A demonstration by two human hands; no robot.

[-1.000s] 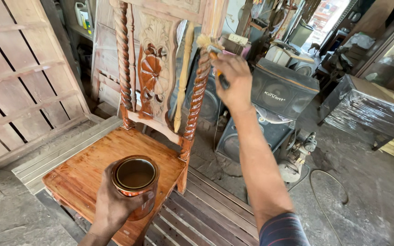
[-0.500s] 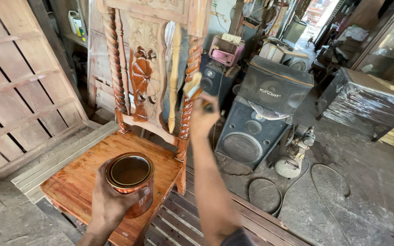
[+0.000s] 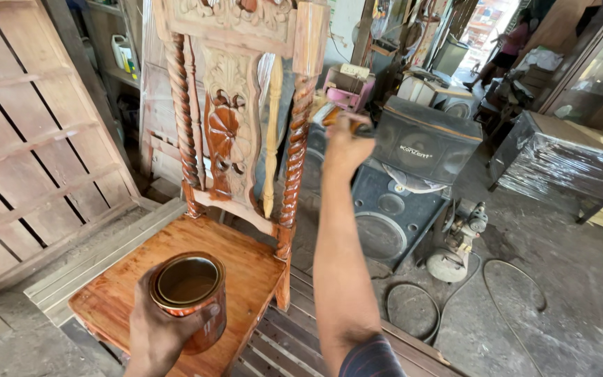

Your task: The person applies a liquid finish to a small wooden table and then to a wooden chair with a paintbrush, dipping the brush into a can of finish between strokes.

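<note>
left hand [image 3: 158, 328] wraps a round open tin [image 3: 188, 297] of brown finish, grip clenched on its side, tin held upright low over the front of the glossy chair seat [image 3: 176, 269]. right hand [image 3: 347, 143] up beside the right twisted post [image 3: 294, 150] of the carved wooden chair, grip closed on a brush handle [image 3: 340, 117]; the bristle end is mostly hidden behind the post and fingers, so contact with the wood cannot be told for sure. risks, as judgement: tin is open and held one-handed, so a tilt would likely slop finish on the seat or the slatted frame [image 3: 294, 335] below; seat looks wet, so a brushing forearm could smear it; spiral grooves may pool drips that run down the post. pale unfinished spindle [image 3: 271, 132] sits just beside the post and could catch stray strokes. around: black speaker boxes [image 3: 420, 150] right behind the post, crowding the brush side; small motor-like machine [image 3: 455, 241] and looped cable [image 3: 514, 290] on the dusty floor; plastic-wrapped furniture [image 3: 567, 157] at right; slatted wooden panel [image 3: 33, 139] at left; another person far back near the doorway, well apart
</note>
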